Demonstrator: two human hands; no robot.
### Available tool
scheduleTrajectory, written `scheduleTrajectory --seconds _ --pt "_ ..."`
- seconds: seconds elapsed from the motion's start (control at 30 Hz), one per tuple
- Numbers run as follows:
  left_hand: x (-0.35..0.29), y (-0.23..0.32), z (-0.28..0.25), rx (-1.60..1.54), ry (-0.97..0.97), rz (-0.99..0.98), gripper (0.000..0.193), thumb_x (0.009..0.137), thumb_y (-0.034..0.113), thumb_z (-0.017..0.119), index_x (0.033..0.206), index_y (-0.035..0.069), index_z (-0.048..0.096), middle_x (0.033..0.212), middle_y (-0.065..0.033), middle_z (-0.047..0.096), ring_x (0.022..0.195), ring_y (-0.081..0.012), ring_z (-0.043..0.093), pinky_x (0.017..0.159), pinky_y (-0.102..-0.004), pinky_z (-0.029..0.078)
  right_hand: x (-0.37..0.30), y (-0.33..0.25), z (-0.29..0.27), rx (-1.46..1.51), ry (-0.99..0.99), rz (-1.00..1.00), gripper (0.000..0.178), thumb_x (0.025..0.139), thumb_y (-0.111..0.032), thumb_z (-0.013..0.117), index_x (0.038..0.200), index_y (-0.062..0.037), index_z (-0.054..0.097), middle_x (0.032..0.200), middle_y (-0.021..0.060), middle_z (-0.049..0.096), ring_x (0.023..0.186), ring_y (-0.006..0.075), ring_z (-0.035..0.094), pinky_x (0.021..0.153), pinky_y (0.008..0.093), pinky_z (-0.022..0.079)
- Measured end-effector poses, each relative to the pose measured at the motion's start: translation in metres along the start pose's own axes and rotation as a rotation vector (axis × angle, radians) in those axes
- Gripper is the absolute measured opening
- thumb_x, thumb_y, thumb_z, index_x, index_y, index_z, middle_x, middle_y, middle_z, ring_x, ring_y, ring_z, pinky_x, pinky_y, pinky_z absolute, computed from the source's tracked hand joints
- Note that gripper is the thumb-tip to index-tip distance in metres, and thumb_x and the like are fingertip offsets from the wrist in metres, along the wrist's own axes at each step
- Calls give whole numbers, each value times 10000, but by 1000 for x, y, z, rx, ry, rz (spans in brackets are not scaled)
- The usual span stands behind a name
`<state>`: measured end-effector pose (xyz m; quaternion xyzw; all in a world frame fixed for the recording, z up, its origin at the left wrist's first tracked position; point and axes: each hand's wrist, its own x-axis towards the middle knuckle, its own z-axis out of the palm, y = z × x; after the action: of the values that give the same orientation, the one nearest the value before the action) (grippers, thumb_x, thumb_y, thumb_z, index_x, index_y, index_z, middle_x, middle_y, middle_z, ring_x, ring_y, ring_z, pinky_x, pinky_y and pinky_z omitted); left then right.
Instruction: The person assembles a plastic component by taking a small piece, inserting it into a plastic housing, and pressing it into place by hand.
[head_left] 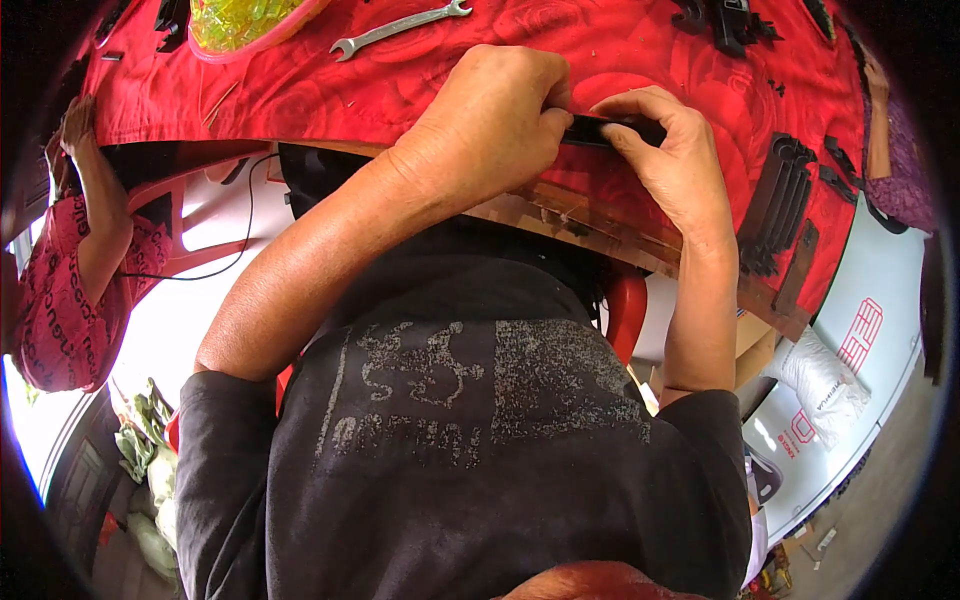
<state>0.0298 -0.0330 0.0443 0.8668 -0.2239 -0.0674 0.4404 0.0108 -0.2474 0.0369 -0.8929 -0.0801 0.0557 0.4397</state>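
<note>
Between my two hands, just above the near edge of the red-covered table (300,100), is a dark, narrow strip-like part (588,131). My left hand (500,115) is closed round its left end, with most of the fingers hidden behind the back of the hand. The thumb and curled fingers of my right hand (668,145) pinch its right end. On the table to the right lies a stack of long black strip parts (778,200). Farther off, beyond my left hand, rests a silver open-ended wrench (400,28).
A pink-rimmed basket (285,30) of yellow-green pieces stands at the far left. Black parts (728,22) lie at the far right. One person (75,270) sits at the left, another (895,150) at the right. A white bag (822,385) sits on pale boxes (865,340) beside the table.
</note>
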Motion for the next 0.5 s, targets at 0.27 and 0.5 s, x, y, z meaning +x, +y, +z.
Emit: scheduleTrajectory --seconds 0.27,0.5 --pt "0 2 5 -25 5 -28 128 822 88 697 874 -25 666 699 -167 661 627 -237 666 604 -350 508 5 1 -3 53 -78 9 142 802 -28 733 943 -10 736 851 111 721 795 183 707 755 302 541" --pt "1 2 7 38 37 7 118 814 73 685 858 -32 654 699 -181 657 644 -271 683 604 -367 515 11 1 -3 21 -127 39 138 799 -58 752 931 -19 743 820 96 727 765 155 688 720 300 527"
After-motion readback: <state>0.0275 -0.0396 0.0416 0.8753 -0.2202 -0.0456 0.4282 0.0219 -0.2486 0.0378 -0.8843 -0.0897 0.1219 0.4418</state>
